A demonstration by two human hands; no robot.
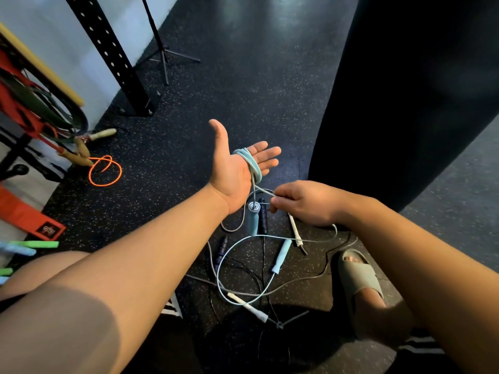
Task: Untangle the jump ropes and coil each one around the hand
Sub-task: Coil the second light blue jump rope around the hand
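Black speckled rubber floor (243, 90), dark punching bag (405, 103) at 2 o'clock, perforated rack upright (113, 55) at 11, loose orange rope (105, 171) at 9.

Your left hand (232, 168) is at centre, palm up, fingers straight, thumb out. The light-blue rope (252, 164) is wound in several turns round the palm at the base of the fingers. One strand drops from the coil to your right hand (305, 202), just to the 4 o'clock side, which pinches it between thumb and fingertips.

The rope's blue handle (253, 220) shows just below your left wrist; can't tell if it hangs or lies on the floor.

The rest of the tangle (243, 279) is on the floor at 6 o'clock: thin pale and black cords crossing, white, blue and navy handles among them. Your sandal (359, 273) is at 5, beside it.
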